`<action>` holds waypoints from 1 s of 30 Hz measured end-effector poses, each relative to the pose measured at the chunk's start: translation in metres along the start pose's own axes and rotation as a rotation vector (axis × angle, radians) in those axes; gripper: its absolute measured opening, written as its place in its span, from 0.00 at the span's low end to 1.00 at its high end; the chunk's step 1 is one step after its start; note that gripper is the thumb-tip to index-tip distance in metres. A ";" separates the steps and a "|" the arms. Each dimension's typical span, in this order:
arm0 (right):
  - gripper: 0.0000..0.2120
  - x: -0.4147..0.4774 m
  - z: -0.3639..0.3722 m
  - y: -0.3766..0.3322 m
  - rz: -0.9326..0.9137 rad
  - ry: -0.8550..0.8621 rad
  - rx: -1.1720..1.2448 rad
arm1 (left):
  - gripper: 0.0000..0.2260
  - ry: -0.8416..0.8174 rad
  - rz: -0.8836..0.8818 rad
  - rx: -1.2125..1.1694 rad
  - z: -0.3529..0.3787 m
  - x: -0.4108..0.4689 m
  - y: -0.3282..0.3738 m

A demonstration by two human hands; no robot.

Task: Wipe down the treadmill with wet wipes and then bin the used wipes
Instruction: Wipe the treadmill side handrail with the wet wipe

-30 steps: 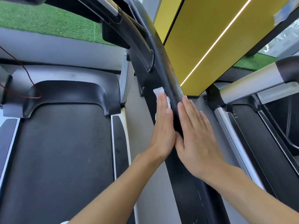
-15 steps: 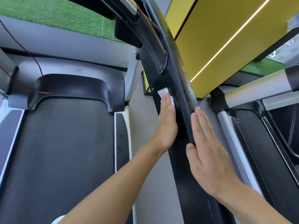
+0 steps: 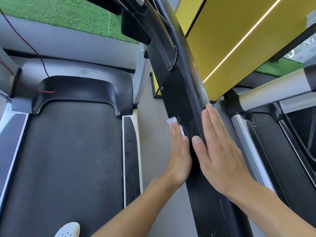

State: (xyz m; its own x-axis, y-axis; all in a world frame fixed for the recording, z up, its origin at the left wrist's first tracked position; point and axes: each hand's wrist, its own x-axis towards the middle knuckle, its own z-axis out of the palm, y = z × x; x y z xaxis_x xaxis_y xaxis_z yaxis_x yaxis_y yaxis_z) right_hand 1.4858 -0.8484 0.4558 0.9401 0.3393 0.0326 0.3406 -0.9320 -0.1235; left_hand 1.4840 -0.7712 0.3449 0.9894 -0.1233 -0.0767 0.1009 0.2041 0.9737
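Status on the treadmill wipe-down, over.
Left hand flat, pressing wipe on black rail. Right hand flat on rail's far side, no wipe seen. Nothing in the way.

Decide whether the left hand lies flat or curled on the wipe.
Flat. The left hand presses the wipe against the black rail with straight fingers; a white corner shows beyond them.

No text, brand or number can be read; small marks on the right-hand deck are too blurred.
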 end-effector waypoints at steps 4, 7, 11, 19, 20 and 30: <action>0.34 0.002 0.000 0.002 0.015 0.009 0.012 | 0.40 0.015 -0.147 -0.008 -0.019 0.037 -0.008; 0.34 0.008 0.000 0.000 0.002 -0.003 0.087 | 0.40 0.096 -0.173 0.032 -0.015 0.047 0.001; 0.35 -0.024 -0.005 0.001 0.015 -0.025 0.061 | 0.37 -0.011 0.021 -0.005 0.012 0.007 0.007; 0.32 -0.042 0.003 0.010 -0.029 0.005 0.111 | 0.31 -0.024 0.137 -0.052 0.011 -0.001 0.039; 0.32 -0.044 0.003 0.010 -0.029 0.007 0.110 | 0.28 -0.048 0.184 -0.039 0.014 -0.011 0.030; 0.35 -0.044 0.002 0.008 -0.018 0.012 0.119 | 0.24 0.008 0.206 0.076 0.029 -0.041 0.004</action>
State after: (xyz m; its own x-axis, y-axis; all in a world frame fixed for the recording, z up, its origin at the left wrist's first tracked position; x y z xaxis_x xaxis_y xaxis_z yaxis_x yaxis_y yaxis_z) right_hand 1.4472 -0.8703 0.4519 0.9341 0.3539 0.0478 0.3547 -0.9038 -0.2394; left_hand 1.4408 -0.7933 0.3577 0.9891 -0.0793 0.1242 -0.1113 0.1500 0.9824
